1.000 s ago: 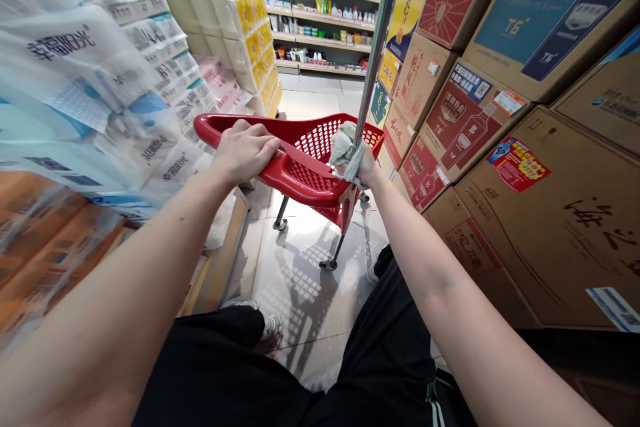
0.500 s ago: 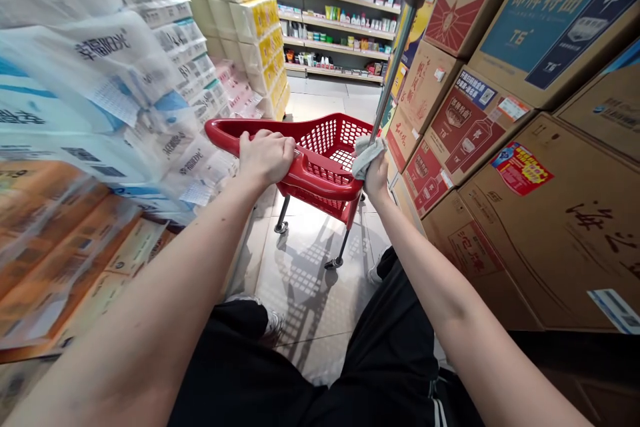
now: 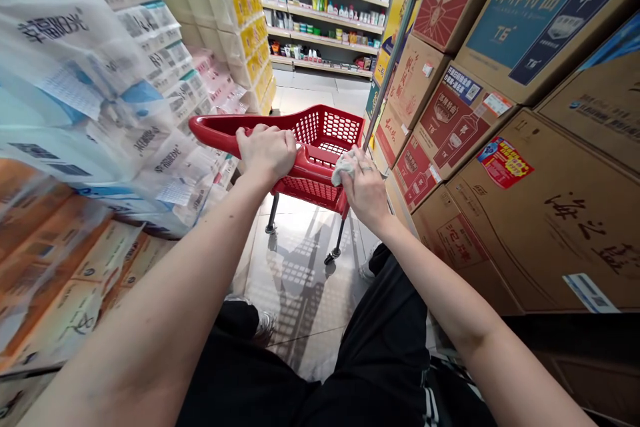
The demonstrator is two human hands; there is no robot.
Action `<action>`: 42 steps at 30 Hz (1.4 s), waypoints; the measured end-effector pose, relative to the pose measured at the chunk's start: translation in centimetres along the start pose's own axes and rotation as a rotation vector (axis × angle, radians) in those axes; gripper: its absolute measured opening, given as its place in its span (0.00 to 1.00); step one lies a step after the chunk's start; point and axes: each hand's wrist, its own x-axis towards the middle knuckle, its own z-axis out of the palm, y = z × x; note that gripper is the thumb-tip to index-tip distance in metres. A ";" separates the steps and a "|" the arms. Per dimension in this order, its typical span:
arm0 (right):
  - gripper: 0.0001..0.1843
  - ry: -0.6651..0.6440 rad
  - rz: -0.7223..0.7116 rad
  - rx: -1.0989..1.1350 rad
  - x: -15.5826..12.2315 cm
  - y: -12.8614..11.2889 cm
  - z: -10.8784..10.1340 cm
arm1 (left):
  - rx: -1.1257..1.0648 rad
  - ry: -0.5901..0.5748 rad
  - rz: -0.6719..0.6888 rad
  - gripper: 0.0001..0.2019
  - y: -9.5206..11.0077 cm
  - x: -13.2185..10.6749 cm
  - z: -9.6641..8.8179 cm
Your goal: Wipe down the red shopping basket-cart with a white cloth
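Tiled floor [image 3: 297, 95] runs between wrapped tissue packs [image 3: 243, 3] on your left and stacked liquor cartons [image 3: 555, 213] on your right. The red shopping cart [image 3: 313, 188] stands directly ahead of you, on the tiles. Your left hand [image 3: 270, 152] grasps the cart's front rim. Your right hand [image 3: 367, 187] is curled over the pale cloth [image 3: 343, 168], pressing it to the rim's right end. Half a second ago, the cloth wrapped the metal pole [image 3: 391, 67]; contact has therefore transferred from pole to rim.
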 end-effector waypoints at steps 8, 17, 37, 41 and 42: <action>0.30 -0.461 0.137 -0.421 6.0 -1.2 0.2 | 0.093 -0.093 -0.084 0.27 2.4 -0.2 -0.4; 0.26 -0.211 -0.081 -0.607 0.7 -2.7 0.9 | 0.117 -0.109 -0.109 0.29 2.4 -0.1 -0.8; 0.34 -0.376 -0.145 -0.473 5.4 1.2 0.2 | 0.200 -0.382 -0.042 0.32 -0.8 2.3 -2.7; 0.34 -0.348 -0.179 -0.447 5.3 2.5 -0.1 | 0.267 -0.418 -0.042 0.36 -3.0 2.9 -3.1; 0.33 -0.346 -0.181 -0.446 5.3 2.8 -0.2 | 0.276 -0.423 -0.036 0.36 -3.2 2.9 -3.1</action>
